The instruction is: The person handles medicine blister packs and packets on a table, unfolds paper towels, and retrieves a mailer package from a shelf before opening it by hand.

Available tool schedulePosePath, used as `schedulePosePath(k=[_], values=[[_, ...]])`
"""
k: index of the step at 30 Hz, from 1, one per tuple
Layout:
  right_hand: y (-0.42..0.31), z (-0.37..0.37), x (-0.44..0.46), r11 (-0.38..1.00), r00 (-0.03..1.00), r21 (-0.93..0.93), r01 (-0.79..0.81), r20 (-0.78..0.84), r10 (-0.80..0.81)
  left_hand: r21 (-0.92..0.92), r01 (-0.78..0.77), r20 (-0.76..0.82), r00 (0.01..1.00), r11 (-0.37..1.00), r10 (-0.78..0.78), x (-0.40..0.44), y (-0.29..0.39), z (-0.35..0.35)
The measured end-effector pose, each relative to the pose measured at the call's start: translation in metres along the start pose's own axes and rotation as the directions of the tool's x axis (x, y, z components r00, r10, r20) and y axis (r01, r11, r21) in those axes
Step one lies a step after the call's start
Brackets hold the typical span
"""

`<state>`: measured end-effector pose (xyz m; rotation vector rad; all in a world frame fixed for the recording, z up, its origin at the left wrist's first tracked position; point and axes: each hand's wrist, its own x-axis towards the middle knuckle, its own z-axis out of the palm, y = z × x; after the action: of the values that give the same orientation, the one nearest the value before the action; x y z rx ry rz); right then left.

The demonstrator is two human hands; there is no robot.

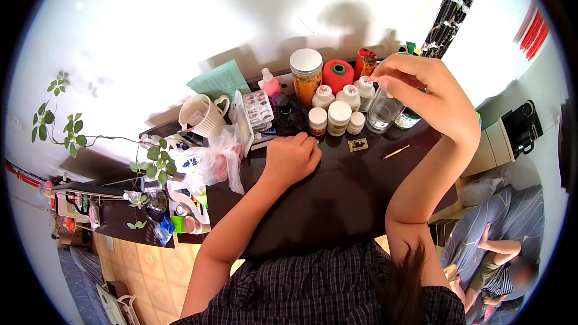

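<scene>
My left hand rests on the dark tabletop, its fingers curled into a loose fist; what they hold, if anything, is hidden. Just in front of it stand a white bottle with a red-brown label and a larger white pill bottle. My right hand is raised at the back right, fingers bent and thumb drawn close to them. Behind and below it stands a clear glass jar, its top partly covered by the hand. Whether the fingertips hold anything cannot be made out.
A gold rectangular piece and a thin yellow stick lie on the desk. Along the wall are an orange-filled jar, red thread spool and pink spray bottle. Left are a mug and plastic bag. A person is at right.
</scene>
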<state>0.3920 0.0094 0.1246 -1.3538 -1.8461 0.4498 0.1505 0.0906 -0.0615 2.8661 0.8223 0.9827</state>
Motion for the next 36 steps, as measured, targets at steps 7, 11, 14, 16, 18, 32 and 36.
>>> schedulePosePath(k=[7, 11, 14, 16, 18, 32, 36], values=[[0.0001, -0.0004, -0.0015, 1.000, 1.000, 0.003, 0.015, 0.023, -0.016, -0.024, 0.001, 0.030, 1.000, 1.000, 0.000, -0.0002, -0.0008, -0.0006], [0.0006, -0.0004, -0.0015, 1.000, 0.999, -0.005, 0.022, 0.024, -0.022, -0.018, -0.013, 0.055, 0.998, 1.000, 0.014, -0.0009, -0.0002, -0.0003], [0.0007, -0.0004, -0.0014, 1.000, 0.999, -0.005, 0.018, 0.029, -0.018, -0.017, -0.019, 0.062, 0.998, 1.000, 0.020, -0.0011, -0.0005, 0.0004], [0.0014, -0.0004, -0.0009, 1.000, 0.999, -0.010, 0.020, 0.032, -0.020, -0.020, -0.015, 0.052, 0.999, 1.000, 0.016, -0.0020, -0.0022, 0.0029], [0.0022, -0.0001, -0.0007, 1.000, 0.999, -0.018, 0.024, 0.030, -0.023, -0.016, -0.005, 0.053, 0.999, 1.000, 0.006, -0.0024, -0.0029, 0.0033], [0.0026, -0.0011, -0.0019, 1.000, 0.999, -0.026, 0.009, 0.038, -0.008, 0.003, -0.039, 0.087, 0.995, 0.999, 0.038, -0.0016, -0.0026, 0.0030], [0.0033, -0.0013, -0.0021, 1.000, 0.999, -0.020, 0.021, 0.037, -0.020, 0.013, -0.018, 0.079, 0.997, 1.000, 0.017, -0.0023, -0.0042, 0.0032]])
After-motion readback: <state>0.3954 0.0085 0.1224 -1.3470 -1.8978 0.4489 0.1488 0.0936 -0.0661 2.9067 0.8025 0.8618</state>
